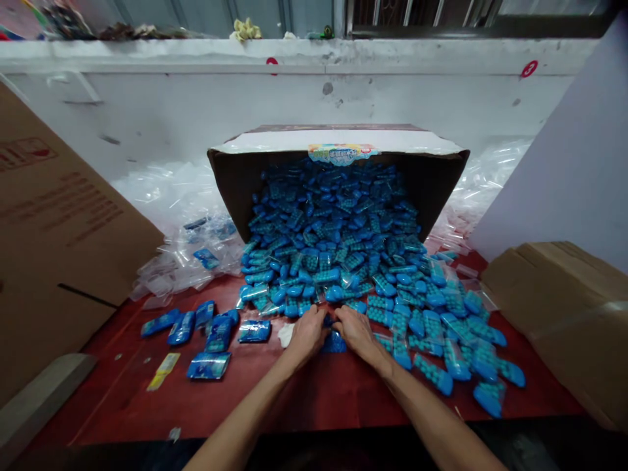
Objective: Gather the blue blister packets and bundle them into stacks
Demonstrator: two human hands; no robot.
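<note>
My left hand (310, 335) and my right hand (354, 328) meet at the middle of the red table, fingers closed around a small dark-blue packet (334, 343). The fingers hide most of its upper part. Just beyond them, a heap of small clear containers with blue ends and teal beads inside (324, 261) spills from a tipped carton (444, 190). More of these containers (432, 327) lie loose right of my right hand. A crumpled white scrap (285, 335) sits beside my left hand. Further left are several shiny blue packets (209, 365).
Clear plastic pieces (171, 255) are piled left of the carton, and others (490, 176) to its right. A large cardboard box (59, 229) stands at the left, a smaller one (564, 320) at the right. A yellow-and-white slip (163, 371) lies on the red tabletop (275, 399).
</note>
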